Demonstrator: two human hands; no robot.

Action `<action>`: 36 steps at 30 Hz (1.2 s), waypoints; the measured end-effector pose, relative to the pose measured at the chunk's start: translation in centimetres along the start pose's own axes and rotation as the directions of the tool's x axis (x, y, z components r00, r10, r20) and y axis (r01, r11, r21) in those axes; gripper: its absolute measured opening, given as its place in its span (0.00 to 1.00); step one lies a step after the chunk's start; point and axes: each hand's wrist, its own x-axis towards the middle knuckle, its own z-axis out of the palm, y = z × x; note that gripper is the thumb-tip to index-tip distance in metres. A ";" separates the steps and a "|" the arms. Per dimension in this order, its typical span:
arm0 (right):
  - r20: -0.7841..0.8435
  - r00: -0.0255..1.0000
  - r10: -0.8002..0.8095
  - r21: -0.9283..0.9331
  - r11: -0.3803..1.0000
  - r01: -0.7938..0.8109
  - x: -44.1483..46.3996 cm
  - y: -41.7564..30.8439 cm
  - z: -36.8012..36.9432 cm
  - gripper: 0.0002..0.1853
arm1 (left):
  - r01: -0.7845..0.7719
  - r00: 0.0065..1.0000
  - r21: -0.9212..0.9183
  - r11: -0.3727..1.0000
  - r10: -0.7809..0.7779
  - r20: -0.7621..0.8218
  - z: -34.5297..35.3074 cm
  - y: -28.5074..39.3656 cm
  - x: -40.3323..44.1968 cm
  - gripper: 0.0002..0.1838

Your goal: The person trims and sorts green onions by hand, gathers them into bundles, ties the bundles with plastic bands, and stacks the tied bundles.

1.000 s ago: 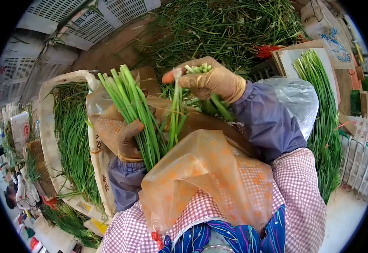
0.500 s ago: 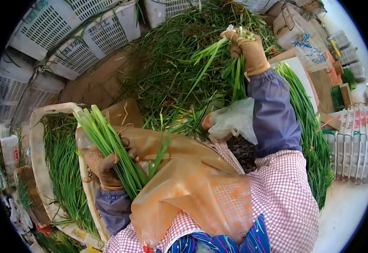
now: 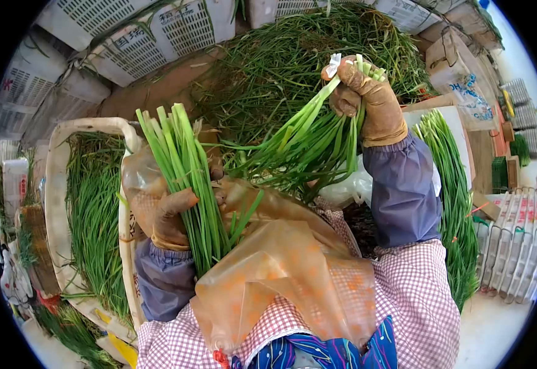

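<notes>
A thick bunch of green stalks (image 3: pixel 188 178) leans over the apron (image 3: pixel 287 252) at left, clamped in the gloved left hand (image 3: pixel 173 218). Farther off and to the right, the right hand (image 3: pixel 367 92) is closed around a looser bunch (image 3: pixel 305 141), with what seems a white scrap (image 3: pixel 334 65) at its fingertips. A basket (image 3: pixel 93 125) of greens stands left; cut leaves (image 3: pixel 262 67) lie heaped at the far side.

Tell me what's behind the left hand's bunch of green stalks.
The gloved left hand grips the bunch of green stalks, which hide most of its palm. Translucent plastic apron shows past its edges; anything directly behind is covered.
</notes>
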 end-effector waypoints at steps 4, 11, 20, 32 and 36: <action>-0.056 0.998 0.008 -0.007 1.000 -0.008 0.2 0.3 0.8 0.11 | 0.188 0.978 0.188 0.964 -0.167 -0.124 1.3 0.3 -1.2 0.31; -0.137 0.987 -0.079 -0.167 0.984 0.055 0.3 -0.4 0.5 0.09 | -0.114 0.990 0.721 0.683 0.140 0.024 1.1 -4.7 -2.8 0.36; -0.135 0.987 -0.091 -0.107 0.991 0.077 -0.6 -0.9 1.9 0.08 | -0.315 0.878 0.920 0.236 0.441 0.187 8.1 1.0 1.6 0.07; -0.097 0.972 -0.213 -0.104 0.974 0.203 -0.9 -1.6 -0.2 0.12 | -0.289 0.950 0.956 -0.043 0.114 0.292 7.7 -2.5 8.6 0.08; -0.365 0.756 -0.543 -0.398 0.825 0.401 -1.2 -7.4 -6.2 0.15 | -0.309 0.834 0.866 -0.392 0.326 0.445 4.3 0.5 10.9 0.06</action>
